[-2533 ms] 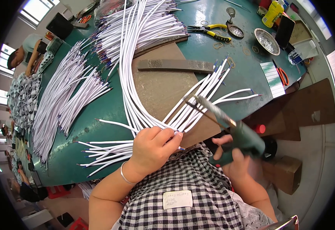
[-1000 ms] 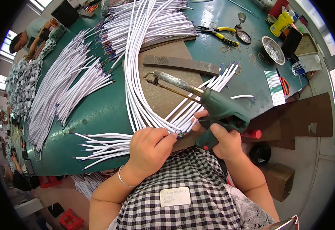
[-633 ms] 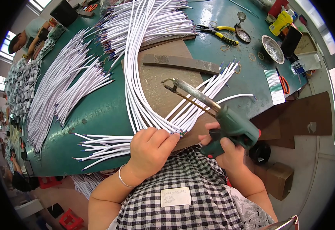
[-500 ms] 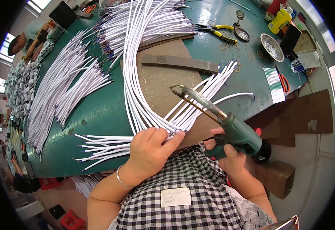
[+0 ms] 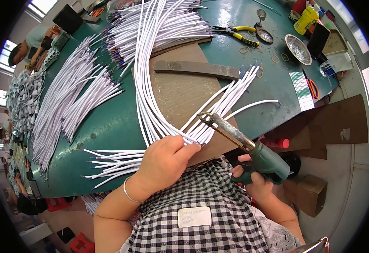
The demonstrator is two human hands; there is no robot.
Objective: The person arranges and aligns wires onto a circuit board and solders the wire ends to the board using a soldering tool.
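My left hand (image 5: 164, 161) is closed on several white cables (image 5: 144, 97), pinching them at the near edge of a brown board (image 5: 178, 101). Their blue-tipped ends spread out to the left below the hand. More white cables with bared tips (image 5: 235, 92) fan toward the upper right from the same spot. In my right hand (image 5: 256, 182) is a green soldering gun (image 5: 271, 162), gripped by its handle. Its metal tip points up and left, over the board and apart from the pinched cable ends. Part of the handle is hidden by my fingers.
A dark bar (image 5: 197, 69) lies across the board. Large piles of white cables (image 5: 62, 101) cover the table's left and back. Pliers (image 5: 237, 31), a metal bowl (image 5: 298, 49), a yellow bottle (image 5: 306, 21) and orange-handled scissors (image 5: 312, 86) are at the right. Another person (image 5: 32, 44) works at far left.
The soldering gun in my right hand has shifted slightly right and down. My left hand has rolled a little but keeps its hold on the cables.
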